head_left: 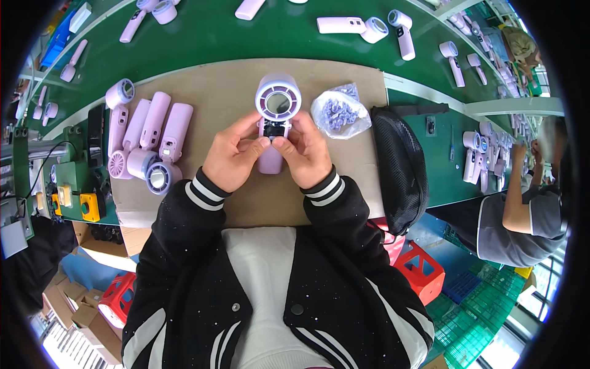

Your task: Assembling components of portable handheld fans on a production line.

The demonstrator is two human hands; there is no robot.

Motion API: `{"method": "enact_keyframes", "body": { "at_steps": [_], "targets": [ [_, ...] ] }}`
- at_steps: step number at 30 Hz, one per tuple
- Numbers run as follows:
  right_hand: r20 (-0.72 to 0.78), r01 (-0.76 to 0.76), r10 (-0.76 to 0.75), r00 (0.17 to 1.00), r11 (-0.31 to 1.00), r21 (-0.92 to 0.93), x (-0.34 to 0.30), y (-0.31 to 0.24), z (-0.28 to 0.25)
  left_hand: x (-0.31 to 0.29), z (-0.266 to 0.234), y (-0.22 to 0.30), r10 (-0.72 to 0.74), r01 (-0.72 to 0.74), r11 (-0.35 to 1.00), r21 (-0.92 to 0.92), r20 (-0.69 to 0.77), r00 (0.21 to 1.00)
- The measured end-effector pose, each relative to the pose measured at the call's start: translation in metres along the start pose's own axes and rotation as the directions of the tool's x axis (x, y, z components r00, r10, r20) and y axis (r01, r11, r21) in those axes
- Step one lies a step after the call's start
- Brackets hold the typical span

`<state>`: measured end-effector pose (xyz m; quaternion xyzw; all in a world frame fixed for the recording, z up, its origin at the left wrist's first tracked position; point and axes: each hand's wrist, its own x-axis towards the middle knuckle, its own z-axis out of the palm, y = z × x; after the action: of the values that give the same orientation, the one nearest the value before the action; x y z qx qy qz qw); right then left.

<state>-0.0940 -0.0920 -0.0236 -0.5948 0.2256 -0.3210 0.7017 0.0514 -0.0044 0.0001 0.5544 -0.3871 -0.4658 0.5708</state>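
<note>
Between my two hands is a lilac handheld fan (271, 161), its round head pointing away from me and a dark opening showing at its neck. My left hand (233, 152) grips it from the left, thumb pressed near the neck. From the other side my right hand (305, 149) holds it the same way, the two thumbs almost meeting. Fingers behind the handle are mostly hidden. Just right of my right hand lies a clear plastic bag (358, 127) of small purple-grey parts. Several more lilac fans (155, 120) lie grouped to the left on the brown cardboard sheet (246, 206).
A black mesh bag (401, 166) lies along the right of the cardboard. Across the back runs a green conveyor (221, 43) with scattered fans. Yellow button boxes (90, 207) stand at left. Another person (522, 215) works at far right, near red stools (421, 273).
</note>
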Motion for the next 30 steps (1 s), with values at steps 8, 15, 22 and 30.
{"method": "enact_keyframes", "body": {
  "at_steps": [8,15,22,30],
  "targets": [
    [-0.011,0.082,-0.082,0.997,0.996,-0.025,0.002,0.006,-0.005,0.008,0.003,-0.01,0.096,-0.095,0.995,-0.043,0.034,0.995],
    [-0.059,0.343,-0.46,0.886,0.737,-0.582,0.029,-0.037,-0.027,0.05,-0.004,0.028,0.096,-0.085,0.994,0.072,-0.177,0.979],
    [-0.075,0.117,-0.363,0.929,0.481,-0.869,0.037,-0.013,-0.086,0.219,-0.099,-0.034,0.304,0.036,0.8,0.599,-0.457,0.836],
    [-0.19,0.111,-0.411,0.892,0.606,-0.788,0.046,-0.031,-0.081,0.356,-0.021,0.014,0.609,-0.258,0.235,0.937,0.065,0.791]
  ]
}}
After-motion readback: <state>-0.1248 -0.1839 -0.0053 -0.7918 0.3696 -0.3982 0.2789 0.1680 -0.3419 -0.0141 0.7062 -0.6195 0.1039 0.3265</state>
